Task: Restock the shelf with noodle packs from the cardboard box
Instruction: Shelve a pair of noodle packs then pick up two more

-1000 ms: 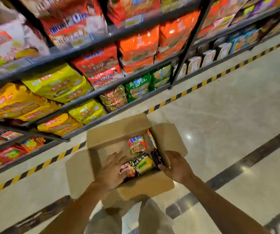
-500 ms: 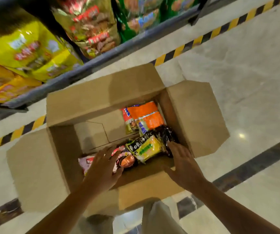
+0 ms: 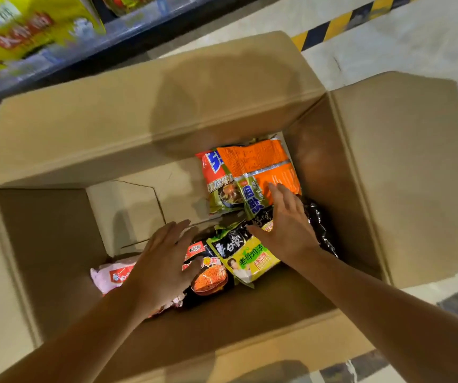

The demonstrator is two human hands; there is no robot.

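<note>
Brown cardboard box (image 3: 167, 111) holds orange (image 3: 261, 164), yellow-green (image 3: 247, 258) and pink (image 3: 111, 275) packs — floor tape (image 3: 330, 30) striped (yellow-black).

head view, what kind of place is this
Most likely a shop aisle during restocking. A shelf at top left holds a yellow snack bag, an open cardboard box of mixed noodle packs sits on a polished floor, and hazard tape runs along the shelf base.

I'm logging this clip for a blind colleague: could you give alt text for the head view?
Both hands, the left hand and right hand, reach open-palmed into an open cardboard box over a few loose noodle packs. A stocked shelf edges the blurred top left.
</note>
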